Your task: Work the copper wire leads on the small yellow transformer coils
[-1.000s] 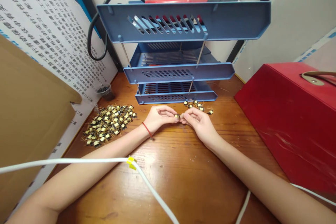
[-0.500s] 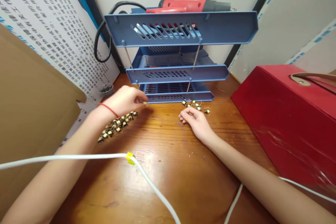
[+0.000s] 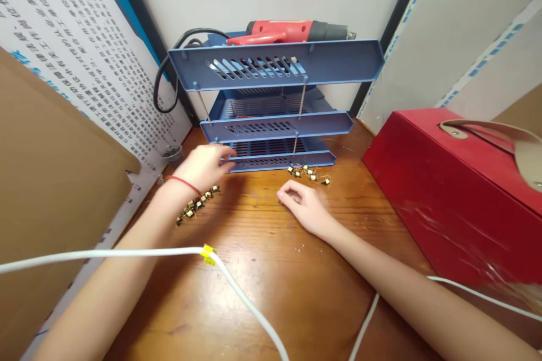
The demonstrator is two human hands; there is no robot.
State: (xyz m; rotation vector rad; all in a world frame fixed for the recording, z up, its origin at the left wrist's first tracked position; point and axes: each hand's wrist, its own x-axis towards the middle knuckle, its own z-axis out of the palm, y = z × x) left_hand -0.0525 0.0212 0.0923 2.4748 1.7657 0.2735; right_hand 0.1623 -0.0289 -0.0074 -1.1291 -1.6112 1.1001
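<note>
The person's left hand (image 3: 204, 164) is hovering just above the table at the front of the lowest tier of a blue three-tier document tray (image 3: 275, 65). Its fingers are half curled, and the pictures do not show whether they have hold of anything. A red string bracelet (image 3: 184, 185) is circling that wrist. The right hand (image 3: 302, 208) is lying on the wooden desk (image 3: 271, 299) with its fingers loosely curled and nothing visible in its grip.

Small yellow-taped transformers with copper wire leads are sitting in two groups on the desk. One loose strip (image 3: 197, 204) is lying just below the left hand, beside the wrist, and a smaller cluster (image 3: 307, 173) is lying in front of the tray, just beyond the right fingertips.

A red heat gun (image 3: 288, 31) is resting on top of the tray, while a red box (image 3: 423, 192) is standing to the right — a cardboard sheet (image 3: 51, 208) is leaning in on the left. A white cable (image 3: 105, 252) with a yellow clip (image 3: 208, 254) is crossing over the left forearm.
</note>
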